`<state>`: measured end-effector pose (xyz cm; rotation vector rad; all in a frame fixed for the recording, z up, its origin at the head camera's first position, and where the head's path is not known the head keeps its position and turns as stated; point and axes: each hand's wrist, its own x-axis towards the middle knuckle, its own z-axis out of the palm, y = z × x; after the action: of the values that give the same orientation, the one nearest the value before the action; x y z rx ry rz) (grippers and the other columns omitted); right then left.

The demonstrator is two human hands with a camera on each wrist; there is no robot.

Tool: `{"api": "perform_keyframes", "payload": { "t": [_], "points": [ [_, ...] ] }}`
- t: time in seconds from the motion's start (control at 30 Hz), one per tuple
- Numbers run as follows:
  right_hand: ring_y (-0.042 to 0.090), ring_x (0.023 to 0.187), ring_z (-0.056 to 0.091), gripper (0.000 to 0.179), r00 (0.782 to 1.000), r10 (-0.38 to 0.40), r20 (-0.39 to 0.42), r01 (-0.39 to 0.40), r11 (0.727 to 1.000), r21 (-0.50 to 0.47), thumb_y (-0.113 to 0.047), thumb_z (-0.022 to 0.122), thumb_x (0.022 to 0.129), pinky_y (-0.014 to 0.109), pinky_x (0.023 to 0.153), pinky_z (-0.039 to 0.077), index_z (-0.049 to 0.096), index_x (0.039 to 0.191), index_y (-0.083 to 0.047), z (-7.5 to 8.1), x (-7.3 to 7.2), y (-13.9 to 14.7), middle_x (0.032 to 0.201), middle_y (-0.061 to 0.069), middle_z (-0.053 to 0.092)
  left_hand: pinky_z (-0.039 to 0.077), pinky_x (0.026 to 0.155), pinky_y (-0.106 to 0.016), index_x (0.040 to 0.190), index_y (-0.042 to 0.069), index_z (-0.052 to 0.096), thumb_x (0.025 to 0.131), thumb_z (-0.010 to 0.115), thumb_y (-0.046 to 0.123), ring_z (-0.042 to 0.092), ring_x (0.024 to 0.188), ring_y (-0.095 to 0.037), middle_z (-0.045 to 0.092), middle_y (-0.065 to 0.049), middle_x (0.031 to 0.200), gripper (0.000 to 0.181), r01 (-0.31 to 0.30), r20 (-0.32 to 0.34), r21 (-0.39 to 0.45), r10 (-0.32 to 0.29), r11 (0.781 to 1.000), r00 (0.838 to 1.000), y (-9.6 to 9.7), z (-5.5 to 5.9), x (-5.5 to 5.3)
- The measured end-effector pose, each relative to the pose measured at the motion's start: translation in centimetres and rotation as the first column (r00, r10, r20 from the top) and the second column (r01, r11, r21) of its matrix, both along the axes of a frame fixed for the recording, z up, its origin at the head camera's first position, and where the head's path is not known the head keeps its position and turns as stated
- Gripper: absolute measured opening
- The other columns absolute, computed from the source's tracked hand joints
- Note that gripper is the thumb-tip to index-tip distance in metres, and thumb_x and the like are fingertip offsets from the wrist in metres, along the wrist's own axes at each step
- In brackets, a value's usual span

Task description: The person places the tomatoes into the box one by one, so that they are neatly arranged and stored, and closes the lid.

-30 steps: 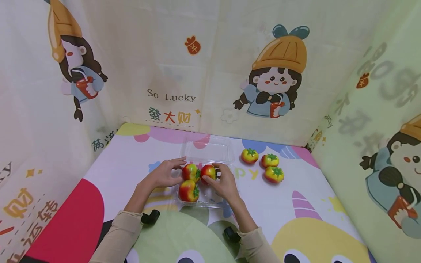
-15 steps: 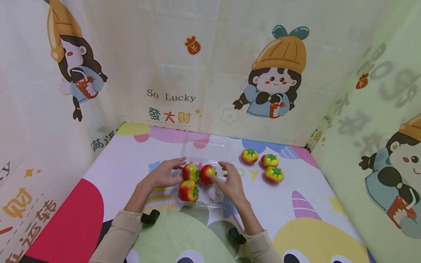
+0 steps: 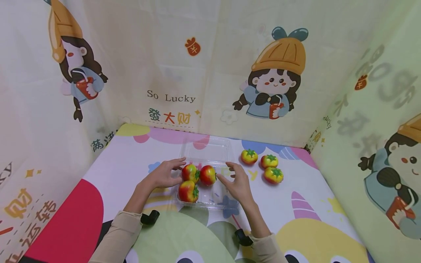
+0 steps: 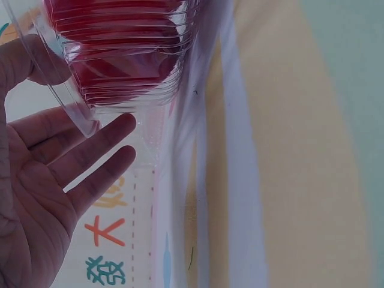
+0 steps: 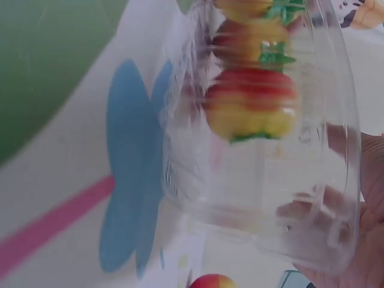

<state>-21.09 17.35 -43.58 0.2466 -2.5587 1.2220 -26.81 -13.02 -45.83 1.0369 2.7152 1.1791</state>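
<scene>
A clear plastic box (image 3: 210, 203) lies with its lid (image 3: 208, 149) folded back. Three red-and-yellow, tomato-like toy fruits with green tops are in it: a rear-left fruit (image 3: 189, 173), a front-left fruit (image 3: 188, 191), and a fruit to the right of the rear one (image 3: 208, 175). My left hand (image 3: 163, 173) is at the box's left side, fingers extended, thumb near the rim. In the left wrist view, it is unclear whether that hand presses the plastic. My right hand (image 3: 239, 182) hovers over the box's right side with fingers spread, holding nothing.
Several more such fruits lie right of the box: a rear fruit (image 3: 249, 157), a middle one (image 3: 269, 161) and a front one (image 3: 273, 175). Printed cloth (image 3: 210, 73) walls in the table (image 3: 121, 160) at back and sides.
My right hand has let go of the fruit right of the rear-left one and drawn away to the right. That fruit stays in the box. My left hand has barely moved.
</scene>
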Motion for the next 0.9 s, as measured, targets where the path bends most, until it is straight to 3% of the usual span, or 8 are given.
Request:
{"api": "perform_keyframes", "payload": {
  "t": [0.43,0.9],
  "points": [
    [0.038,0.118,0.061,0.056,0.998,-0.056,0.016,0.057,0.998,-0.029,-0.019,0.084,0.085,0.051,0.096,0.056,0.062,0.133,0.0,0.4,0.3,1.8,0.133,0.017,0.064,0.052,0.101,-0.056,0.144,-0.005,0.055,0.086,0.068,0.014,0.068,0.113,-0.033,0.05,-0.024,0.151,0.062,-0.002,-0.005,-0.004,0.002,1.0,1.0,0.1,0.0,0.1],
    [0.04,0.114,0.062,0.055,0.996,-0.085,-0.027,0.084,0.996,-0.031,-0.017,0.084,0.083,0.054,0.093,0.056,0.062,0.13,0.002,-0.4,0.3,4.0,0.129,0.021,0.064,0.052,0.1,-0.056,0.143,-0.005,0.055,0.085,0.069,0.012,0.069,0.112,-0.032,0.049,-0.026,0.151,0.062,0.002,-0.004,0.005,-0.002,1.0,1.0,0.0,0.1,0.2]
  ]
}}
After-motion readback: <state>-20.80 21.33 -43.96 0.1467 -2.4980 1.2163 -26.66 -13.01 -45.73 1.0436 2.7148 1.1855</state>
